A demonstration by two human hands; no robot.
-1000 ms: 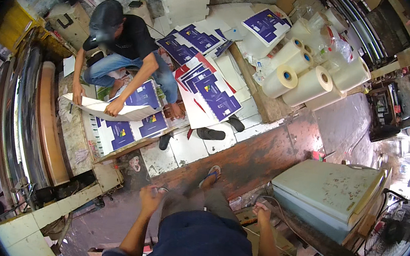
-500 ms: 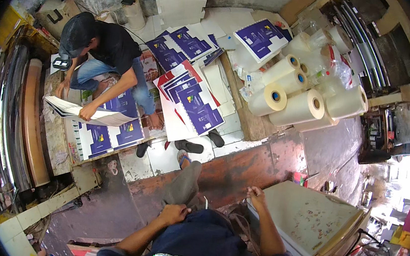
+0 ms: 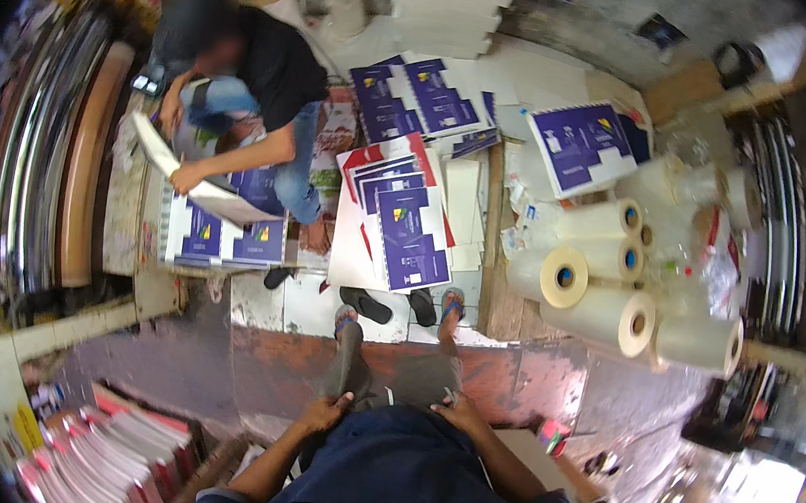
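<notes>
My left hand (image 3: 325, 412) is closed on the grey trousers (image 3: 348, 369) at the side of my left thigh, thumb on top. On the other side, my right hand (image 3: 460, 415) pinches the trouser cloth near my right hip. Part of the fingers of both hands is hidden against the cloth. Ahead of my feet, a stack of purple-and-white printed sheets (image 3: 409, 237) lies on the raised platform, with red sheets under it. At the left, a co-worker (image 3: 280, 62) sits bent over, both hands on a lifted white sheet (image 3: 231, 202) above more purple prints.
Clear film rolls (image 3: 602, 317) lie on a wooden board at the right, beside another purple print (image 3: 586, 143). A roller machine (image 3: 87, 169) stands far left. Pink-and-white stacks (image 3: 106, 461) are at the lower left. Dark sandals (image 3: 365, 305) lie on white tiles before my feet.
My view has turned to the right. My right hand has come from out at the side, over a pale stack, down to my trousers. Both my feet now show. The co-worker's sheet is tilted more steeply.
</notes>
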